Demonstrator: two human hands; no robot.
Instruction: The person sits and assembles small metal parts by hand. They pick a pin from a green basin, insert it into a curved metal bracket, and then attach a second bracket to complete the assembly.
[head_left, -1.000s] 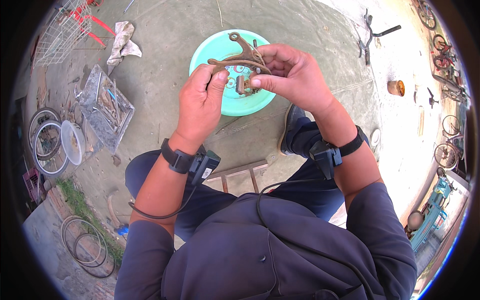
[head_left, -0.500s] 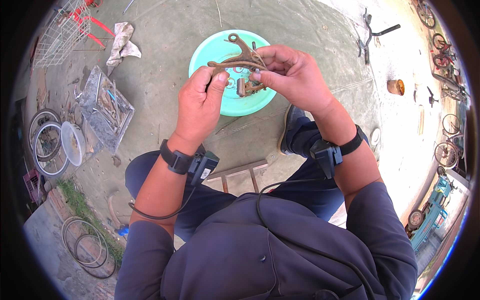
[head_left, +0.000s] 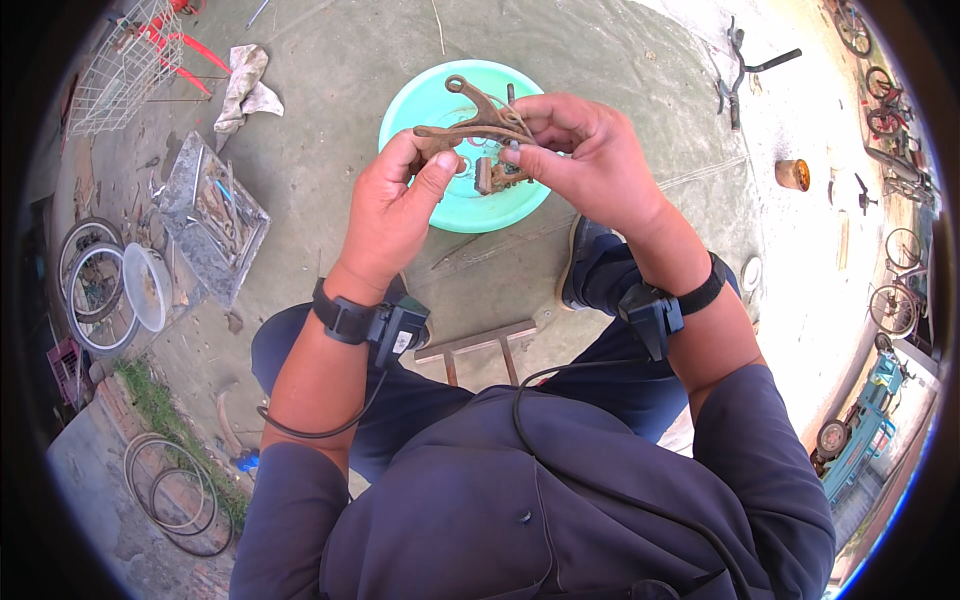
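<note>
A rusty brown bicycle brake caliper is held up in front of me, above a turquoise plastic basin on the ground. My left hand grips the caliper's left arm between thumb and fingers. My right hand holds its right side, fingertips pinching the small brake pad block that hangs under the arms. Both wrists carry black straps with small devices.
A metal tray of tools lies at left, beside a white rag, a wire basket, wheel rims and a white bowl. A low wooden stool stands between my legs. Bicycles and an orange can are at right.
Both hands keep their hold on the caliper; my right fingertips have shifted slightly on the brake pad block. Nothing else has moved.
</note>
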